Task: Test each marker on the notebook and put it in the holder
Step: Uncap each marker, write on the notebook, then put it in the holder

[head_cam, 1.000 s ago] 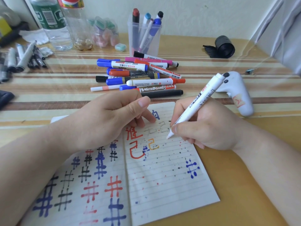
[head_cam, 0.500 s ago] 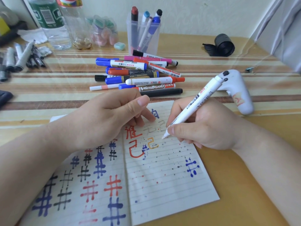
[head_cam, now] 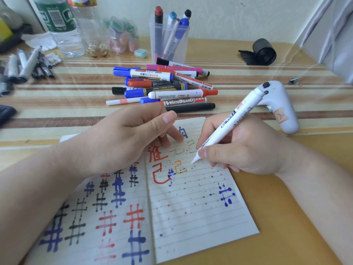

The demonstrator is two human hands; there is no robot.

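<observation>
An open lined notebook (head_cam: 191,217), covered in red, blue and black test marks, lies in front of me. My right hand (head_cam: 246,150) grips an uncapped white marker (head_cam: 235,119) like a pen, with its pale tip touching the right page near an orange mark. My left hand (head_cam: 118,142) rests on the notebook's centre fold, fingers bent and fingertips pressing the paper; nothing shows in it. Beyond the notebook lies a pile of capped markers (head_cam: 164,87). Behind that pile stands the clear plastic holder (head_cam: 168,41) with several markers upright in it.
A white handheld device (head_cam: 280,106) lies right of the marker, close to my right hand. A black roll (head_cam: 263,51) and a binder clip (head_cam: 295,80) sit at the back right. Plastic bottles (head_cam: 63,25) and grey pens (head_cam: 26,67) crowd the back left.
The marker tip has slid a little to the left across the right page. My left hand has stayed where it was on the notebook.
</observation>
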